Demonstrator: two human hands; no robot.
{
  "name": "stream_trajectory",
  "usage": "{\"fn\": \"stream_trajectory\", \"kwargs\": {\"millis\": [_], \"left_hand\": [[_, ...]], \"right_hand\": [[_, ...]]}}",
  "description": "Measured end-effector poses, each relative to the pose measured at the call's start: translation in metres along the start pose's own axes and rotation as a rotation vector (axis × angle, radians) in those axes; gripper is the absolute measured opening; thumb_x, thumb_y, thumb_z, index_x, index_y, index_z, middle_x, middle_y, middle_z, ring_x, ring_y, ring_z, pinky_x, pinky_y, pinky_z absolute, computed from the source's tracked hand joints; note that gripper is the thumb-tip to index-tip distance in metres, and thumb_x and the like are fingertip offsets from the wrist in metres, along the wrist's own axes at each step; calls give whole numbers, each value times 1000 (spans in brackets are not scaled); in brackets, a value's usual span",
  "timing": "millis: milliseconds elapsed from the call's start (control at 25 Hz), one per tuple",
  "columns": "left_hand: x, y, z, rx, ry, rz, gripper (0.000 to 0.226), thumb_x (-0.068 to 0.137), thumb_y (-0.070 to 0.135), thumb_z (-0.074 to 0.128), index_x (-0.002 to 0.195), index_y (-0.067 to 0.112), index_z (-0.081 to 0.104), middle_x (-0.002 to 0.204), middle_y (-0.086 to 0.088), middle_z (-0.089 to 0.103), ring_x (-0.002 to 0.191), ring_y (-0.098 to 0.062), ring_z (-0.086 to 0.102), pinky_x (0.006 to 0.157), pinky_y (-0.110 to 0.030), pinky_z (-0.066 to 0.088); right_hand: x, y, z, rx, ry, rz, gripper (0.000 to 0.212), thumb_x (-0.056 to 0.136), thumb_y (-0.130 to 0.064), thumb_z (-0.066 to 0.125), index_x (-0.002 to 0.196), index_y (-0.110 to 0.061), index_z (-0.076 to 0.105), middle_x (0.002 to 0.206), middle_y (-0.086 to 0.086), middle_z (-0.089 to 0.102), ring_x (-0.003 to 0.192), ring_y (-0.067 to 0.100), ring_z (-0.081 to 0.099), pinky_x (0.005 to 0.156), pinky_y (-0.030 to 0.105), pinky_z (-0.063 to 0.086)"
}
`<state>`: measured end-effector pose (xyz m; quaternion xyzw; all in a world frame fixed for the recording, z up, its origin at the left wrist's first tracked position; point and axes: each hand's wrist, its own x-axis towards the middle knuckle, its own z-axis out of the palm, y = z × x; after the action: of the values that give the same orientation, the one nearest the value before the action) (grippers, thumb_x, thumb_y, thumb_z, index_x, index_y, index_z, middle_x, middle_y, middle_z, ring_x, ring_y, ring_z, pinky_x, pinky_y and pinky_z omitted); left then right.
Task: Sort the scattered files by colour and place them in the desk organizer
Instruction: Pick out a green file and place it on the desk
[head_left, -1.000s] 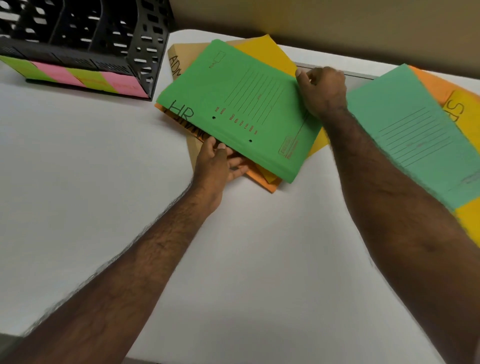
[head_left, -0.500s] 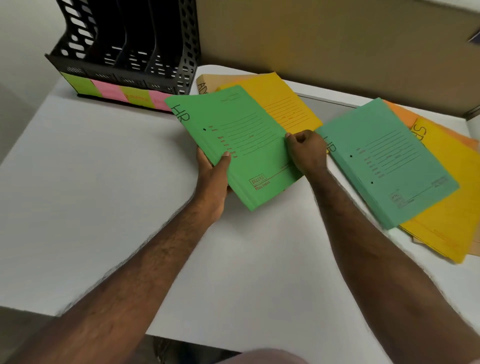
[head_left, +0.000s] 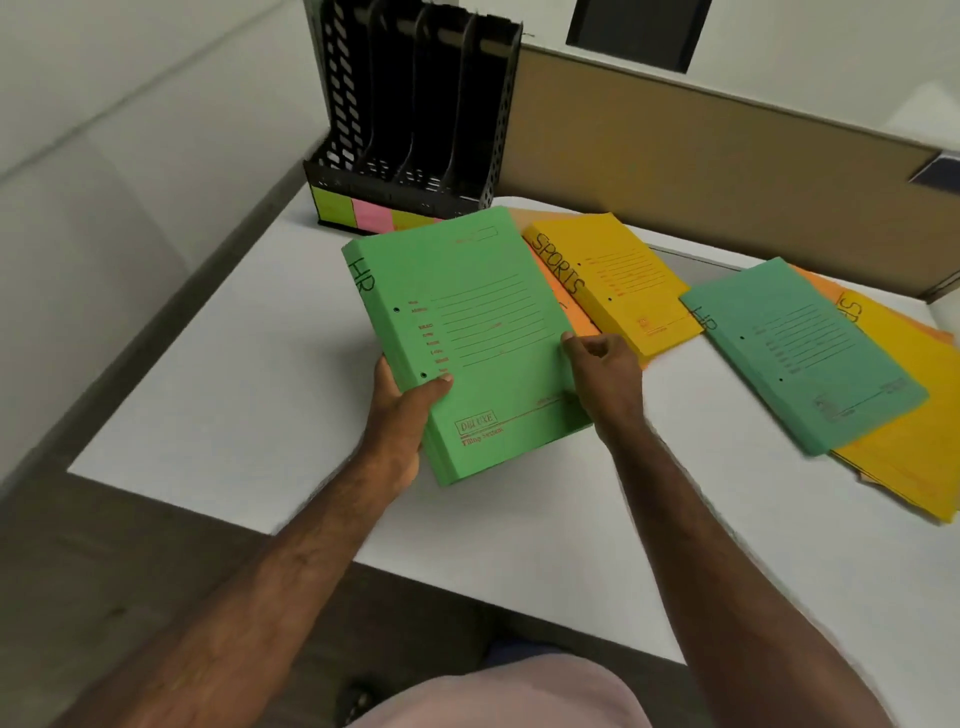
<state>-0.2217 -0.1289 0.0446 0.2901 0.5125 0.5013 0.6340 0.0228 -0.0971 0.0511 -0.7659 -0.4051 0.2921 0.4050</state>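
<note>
Hands both on green HR file, flat card cover, raised off white desk. Left hand clamps spine edge, thumb on top. Right hand pinches opposite edge. Black perforated plastic organizer stands at far corner, slots open. Yellow SPORTS file lies just right.

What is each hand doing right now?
Left hand: closed on the green HR file, gripping its spine edge.
Right hand: closed, pinching the same file's right edge.
</note>
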Motion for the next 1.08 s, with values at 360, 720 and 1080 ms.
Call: {"fn": "stream_trajectory", "kwargs": {"millis": [360, 720, 1080], "left_hand": [[-77, 12, -110, 43, -98, 1, 51, 86, 22, 73, 132, 37, 57, 120, 7, 78, 105, -17, 77, 73, -32, 63], [-81, 9, -149, 55, -116, -81, 50, 84, 28, 67, 133, 36, 60, 125, -3, 77, 117, -35, 72, 103, -62, 53], [-28, 27, -149, 97, -82, -118, 52, 83, 25, 64, 135, 31, 60, 124, -9, 77, 108, -36, 75, 89, -51, 59]], "right_hand": [[-131, 4, 48, 52, -29, 47, 39, 92, -64, 68, 99, -25, 67, 98, -9, 71, 93, 14, 69, 79, 40, 57], [-163, 26, 51, 131, -71, 61, 47, 86, -69, 66, 80, -22, 67, 85, -6, 72, 80, 16, 66, 66, 34, 44], [-121, 34, 69, 181, -114, 40, 62, 88, -68, 66, 63, -12, 57, 71, 17, 61, 63, 17, 54, 59, 42, 45]]}}
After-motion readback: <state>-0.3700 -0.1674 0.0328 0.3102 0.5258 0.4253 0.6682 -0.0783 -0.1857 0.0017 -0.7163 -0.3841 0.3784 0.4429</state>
